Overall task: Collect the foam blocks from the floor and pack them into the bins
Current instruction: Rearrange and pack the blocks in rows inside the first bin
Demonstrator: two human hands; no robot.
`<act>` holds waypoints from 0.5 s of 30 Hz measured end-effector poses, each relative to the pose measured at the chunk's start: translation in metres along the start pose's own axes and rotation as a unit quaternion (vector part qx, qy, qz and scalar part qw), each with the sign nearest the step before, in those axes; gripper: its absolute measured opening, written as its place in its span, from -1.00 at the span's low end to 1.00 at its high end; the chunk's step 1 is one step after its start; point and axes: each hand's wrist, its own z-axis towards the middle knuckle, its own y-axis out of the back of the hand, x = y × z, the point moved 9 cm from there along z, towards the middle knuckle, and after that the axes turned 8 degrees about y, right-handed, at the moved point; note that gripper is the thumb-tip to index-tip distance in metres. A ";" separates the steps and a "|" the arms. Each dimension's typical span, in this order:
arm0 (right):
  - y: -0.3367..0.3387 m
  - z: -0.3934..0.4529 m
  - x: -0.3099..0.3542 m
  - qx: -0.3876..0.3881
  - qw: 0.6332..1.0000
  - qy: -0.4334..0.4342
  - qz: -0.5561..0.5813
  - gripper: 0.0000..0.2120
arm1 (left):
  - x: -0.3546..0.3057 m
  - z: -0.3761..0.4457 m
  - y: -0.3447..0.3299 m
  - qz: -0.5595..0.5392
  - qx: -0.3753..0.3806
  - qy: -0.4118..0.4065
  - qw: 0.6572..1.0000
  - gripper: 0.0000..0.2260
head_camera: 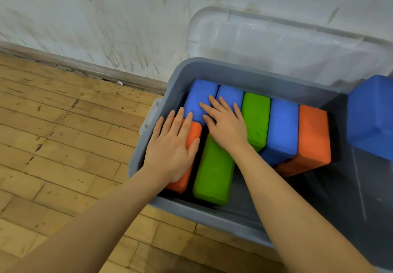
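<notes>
Both hands lie flat inside the grey bin (170, 77), which stands on the wood floor (63, 134) by the wall (106, 17). The left hand (172, 145) presses on an orange block (194, 132) at the bin's left, fingers straight and slightly apart. The right hand (225, 124) rests spread across a blue block (200, 96) at the far left, palm over the near green block (214, 170). A clear lid (276, 39) leans behind

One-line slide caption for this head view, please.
Both hands, left hand and right hand, press flat on foam blocks packed in a grey bin.
</notes>
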 end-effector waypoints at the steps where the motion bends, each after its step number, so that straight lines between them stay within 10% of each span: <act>1: 0.000 0.001 -0.001 0.000 1.000 -0.002 -0.008 -0.61 | -0.001 -0.002 0.001 0.002 -0.004 -0.003 1.000 -0.44; 15: 0.005 0.001 0.001 -0.016 0.997 0.047 -0.065 -0.58 | -0.008 0.003 -0.014 -0.016 0.018 -0.005 1.000 -0.47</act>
